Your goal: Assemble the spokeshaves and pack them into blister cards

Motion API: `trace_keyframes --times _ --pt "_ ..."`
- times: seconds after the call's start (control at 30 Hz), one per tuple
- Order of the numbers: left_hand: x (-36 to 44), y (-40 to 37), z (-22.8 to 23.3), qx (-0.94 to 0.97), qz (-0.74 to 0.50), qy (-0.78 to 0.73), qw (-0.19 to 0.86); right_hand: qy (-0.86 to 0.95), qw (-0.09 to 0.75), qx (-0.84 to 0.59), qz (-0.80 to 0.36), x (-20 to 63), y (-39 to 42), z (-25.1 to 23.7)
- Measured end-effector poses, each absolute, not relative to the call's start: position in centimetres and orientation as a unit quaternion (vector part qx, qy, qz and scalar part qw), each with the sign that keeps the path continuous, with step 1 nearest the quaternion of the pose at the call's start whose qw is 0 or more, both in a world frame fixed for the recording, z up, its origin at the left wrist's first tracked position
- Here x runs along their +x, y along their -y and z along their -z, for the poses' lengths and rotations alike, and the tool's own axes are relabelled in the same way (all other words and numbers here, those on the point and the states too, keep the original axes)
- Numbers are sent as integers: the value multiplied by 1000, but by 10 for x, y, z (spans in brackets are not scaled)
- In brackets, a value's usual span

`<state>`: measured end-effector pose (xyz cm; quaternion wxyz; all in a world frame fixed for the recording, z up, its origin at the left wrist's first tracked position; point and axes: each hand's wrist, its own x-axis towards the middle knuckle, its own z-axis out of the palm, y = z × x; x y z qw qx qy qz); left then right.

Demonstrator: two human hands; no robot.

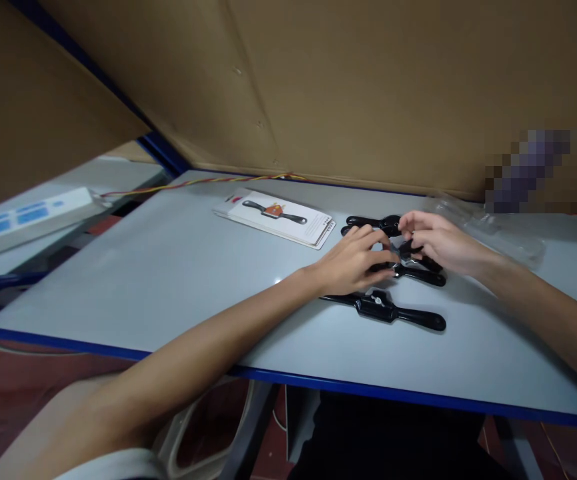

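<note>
Held watch: a black watch point(415, 265) lies on the table between the two hands, its strap running out to the right toward the table's middle; both hands meet over its case, so the case itself is mostly hidden.
Left hand: the left hand point(353, 261) lies palm down over the near end of the watch, fingers close together and curled, the fingertips pressing at the case, seemingly to pin it flat.
Right hand: the right hand point(435, 240) comes in from the right, fingers bent and bunched, pinching something small at the case; what exactly sits between the tips is too small to tell.
Near watch: a second watch point(385, 310) lies just in front of the hands, untouched, flat, straps stretched out left and right; glossy black, with a squarish case and a pale dot on it.
Far watch: a third black piece point(371, 221) lies just behind the hands, its rounded strap ends showing.
Cards: flat white printed cards point(278, 215), stacked, lie to the left, well apart, showing a picture of a watch.
Wrap: clear crinkled plastic point(498, 230) lies behind the right forearm.
Table: smooth pale grey top point(168, 280) with a blue edge; brown cardboard walls stand behind.
Cable: a twisted red and yellow cable point(208, 181) runs along the back edge.
</note>
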<state>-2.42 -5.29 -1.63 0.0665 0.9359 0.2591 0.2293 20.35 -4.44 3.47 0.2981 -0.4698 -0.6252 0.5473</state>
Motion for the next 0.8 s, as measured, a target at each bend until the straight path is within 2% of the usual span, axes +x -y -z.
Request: trace_keyframes --times 0.1,0.27,0.43,0.57,0.7,0.8 --pt "-21 56 18 945 -208 -248 43 702 326 -443 -453 212 38 -35" --pt "-21 56 18 943 -233 -229 65 786 320 -431 -305 222 36 -36" --pt "-28 53 10 876 -409 -230 113 865 299 -389 -98 216 47 -26" --pt "-34 48 7 806 -496 -310 96 923 227 -305 61 207 53 -5" --pt "-35 44 15 830 -453 -309 99 943 166 -270 105 204 58 4" --pt "-34 43 21 858 -411 -294 89 948 157 -269 58 205 63 0"
